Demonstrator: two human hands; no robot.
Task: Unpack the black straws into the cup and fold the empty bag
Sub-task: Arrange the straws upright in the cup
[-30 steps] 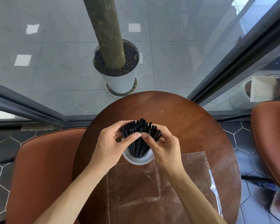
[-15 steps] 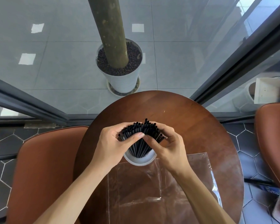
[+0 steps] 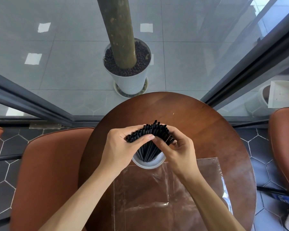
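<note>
Fanned wider than a second ago, the black straws stand in the white cup, both hands grasping their tops to spread them, empty bag lying flat nearer on the surface.

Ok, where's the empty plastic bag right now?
In the head view, the clear bag lies flat on the round wooden table, on the near side, just behind the white cup and beneath both forearms.
</note>
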